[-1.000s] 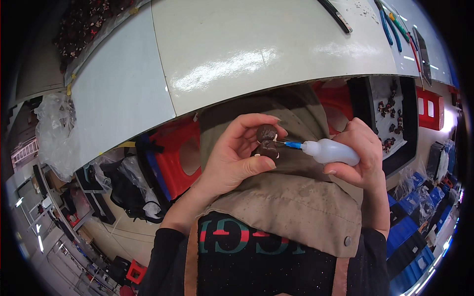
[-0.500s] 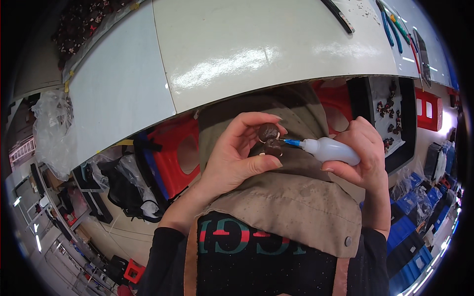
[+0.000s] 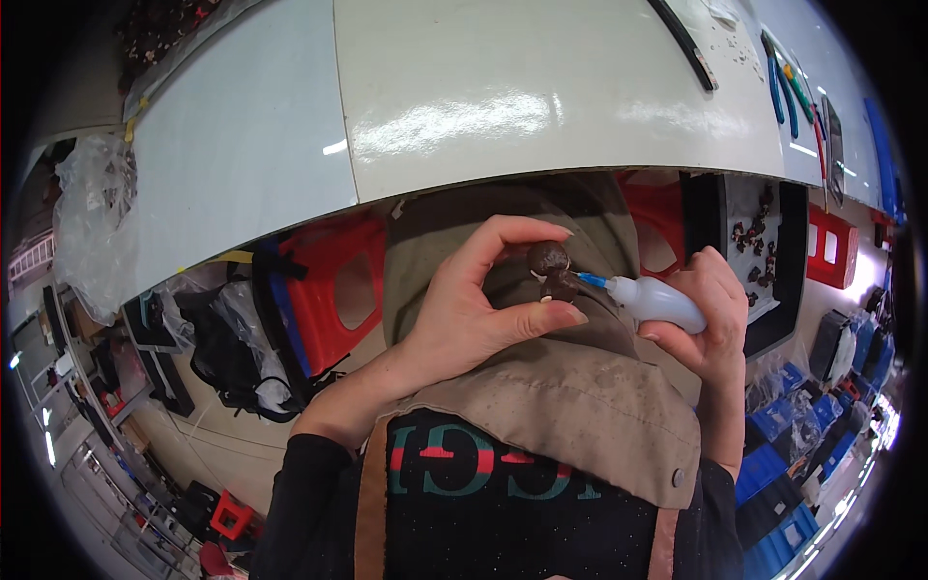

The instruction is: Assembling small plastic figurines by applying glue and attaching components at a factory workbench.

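Above my lap, my left hand (image 3: 483, 300) grips a small dark brown figurine (image 3: 549, 261) between thumb and fingers. It has a rounded top, a rounded lower part and small pale bits at its edges. My right hand (image 3: 704, 309) is wrapped round a translucent white squeeze bottle (image 3: 659, 303) lying nearly level. Its thin blue nozzle (image 3: 592, 280) points left at the figurine's middle, very near or touching it; the exact contact is too small to tell.
A pale worktable (image 3: 464, 58) spans the far side, its edge just beyond my hands. On it lie a black bar (image 3: 684, 43) and pliers (image 3: 785, 87) at the right. A black tray (image 3: 752, 280) of small brown pieces stands at the right. A clear plastic bag (image 3: 97, 222) hangs at the left.
Both hands have shifted slightly right and down in the picture, along with the figurine and bottle. The figurine is turned a little, and the view has moved somewhat. Both grips stay the same.
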### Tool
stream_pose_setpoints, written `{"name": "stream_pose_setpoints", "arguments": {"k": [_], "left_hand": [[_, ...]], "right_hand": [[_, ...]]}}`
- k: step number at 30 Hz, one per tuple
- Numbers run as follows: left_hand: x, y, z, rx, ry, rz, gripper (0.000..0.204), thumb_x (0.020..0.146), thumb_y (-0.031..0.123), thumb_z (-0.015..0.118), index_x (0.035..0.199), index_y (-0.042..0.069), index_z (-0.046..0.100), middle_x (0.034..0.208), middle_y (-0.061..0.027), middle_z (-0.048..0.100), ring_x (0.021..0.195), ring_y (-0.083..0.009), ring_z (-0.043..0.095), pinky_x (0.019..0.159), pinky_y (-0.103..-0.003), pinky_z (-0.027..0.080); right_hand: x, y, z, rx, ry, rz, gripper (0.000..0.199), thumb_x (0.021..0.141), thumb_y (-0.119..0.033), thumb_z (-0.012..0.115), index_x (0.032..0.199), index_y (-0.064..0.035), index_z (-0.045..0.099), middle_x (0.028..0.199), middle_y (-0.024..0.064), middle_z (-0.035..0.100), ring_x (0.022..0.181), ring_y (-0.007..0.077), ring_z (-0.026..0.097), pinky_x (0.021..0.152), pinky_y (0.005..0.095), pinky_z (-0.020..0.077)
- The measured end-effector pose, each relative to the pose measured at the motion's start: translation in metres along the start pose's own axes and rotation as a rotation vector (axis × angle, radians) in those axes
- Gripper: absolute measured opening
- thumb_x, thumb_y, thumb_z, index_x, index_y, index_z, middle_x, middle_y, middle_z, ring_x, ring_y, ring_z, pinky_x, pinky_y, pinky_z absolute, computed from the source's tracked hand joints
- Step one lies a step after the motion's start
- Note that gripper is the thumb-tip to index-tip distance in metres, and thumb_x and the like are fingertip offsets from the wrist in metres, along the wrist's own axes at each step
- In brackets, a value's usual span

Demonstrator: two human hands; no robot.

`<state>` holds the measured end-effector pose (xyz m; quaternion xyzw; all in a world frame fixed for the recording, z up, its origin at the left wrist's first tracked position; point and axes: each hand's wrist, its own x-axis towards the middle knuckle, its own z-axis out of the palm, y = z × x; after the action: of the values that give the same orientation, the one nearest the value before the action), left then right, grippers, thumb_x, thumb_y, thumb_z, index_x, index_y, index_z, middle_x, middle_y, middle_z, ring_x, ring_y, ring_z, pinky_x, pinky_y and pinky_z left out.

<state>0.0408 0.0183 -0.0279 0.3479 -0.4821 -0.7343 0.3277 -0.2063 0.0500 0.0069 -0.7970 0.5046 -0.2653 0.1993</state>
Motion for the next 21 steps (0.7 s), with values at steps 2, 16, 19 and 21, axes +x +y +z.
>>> {"name": "stream_pose_setpoints", "arguments": {"k": [2, 16, 19, 21], "left_hand": [[-0.001, 0.0, 0.0, 0.007, 0.005, 0.007, 0.057, 0.072, 0.01, 0.078, 0.12, 0.004, 0.048, 0.107, -0.0042, 0.053, 0.102, -0.0121, 0.052, 0.089, -0.026, 0.042], [-0.001, 0.003, -0.004, 0.247, 0.034, 0.114, 0.05, 0.074, 0.02, 0.078, 0.114, 0.004, 0.052, 0.092, -0.0007, 0.056, 0.086, -0.0074, 0.053, 0.078, -0.022, 0.043], [-0.002, 0.005, -0.005, 0.238, 0.018, 0.134, 0.048, 0.076, 0.018, 0.076, 0.114, 0.004, 0.052, 0.091, -0.0008, 0.057, 0.086, -0.0074, 0.053, 0.078, -0.022, 0.043], [-0.006, 0.008, -0.004, 0.251, 0.055, 0.089, 0.044, 0.079, 0.018, 0.073, 0.115, 0.003, 0.052, 0.092, -0.0009, 0.057, 0.086, -0.0076, 0.053, 0.078, -0.022, 0.043]], "right_hand": [[-0.002, 0.0, 0.002, 0.013, -0.006, 0.01, 0.044, 0.059, -0.042, 0.08, 0.073, -0.0049, 0.059, 0.063, 0.0048, 0.05, 0.056, 0.0221, 0.045, 0.052, 0.0316, 0.0354], [-0.006, 0.001, 0.011, 0.105, 0.014, 0.098, 0.045, 0.062, -0.042, 0.078, 0.075, -0.0029, 0.06, 0.064, 0.007, 0.052, 0.059, 0.0243, 0.048, 0.053, 0.0319, 0.0379], [-0.006, -0.002, 0.011, 0.114, -0.005, 0.116, 0.043, 0.064, -0.041, 0.078, 0.075, -0.0031, 0.06, 0.064, 0.0073, 0.052, 0.059, 0.0249, 0.049, 0.054, 0.0327, 0.0381], [-0.012, 0.0, 0.014, 0.166, -0.014, 0.145, 0.043, 0.065, -0.041, 0.077, 0.075, -0.0036, 0.06, 0.065, 0.0076, 0.053, 0.059, 0.0254, 0.049, 0.054, 0.0333, 0.0381]]}}
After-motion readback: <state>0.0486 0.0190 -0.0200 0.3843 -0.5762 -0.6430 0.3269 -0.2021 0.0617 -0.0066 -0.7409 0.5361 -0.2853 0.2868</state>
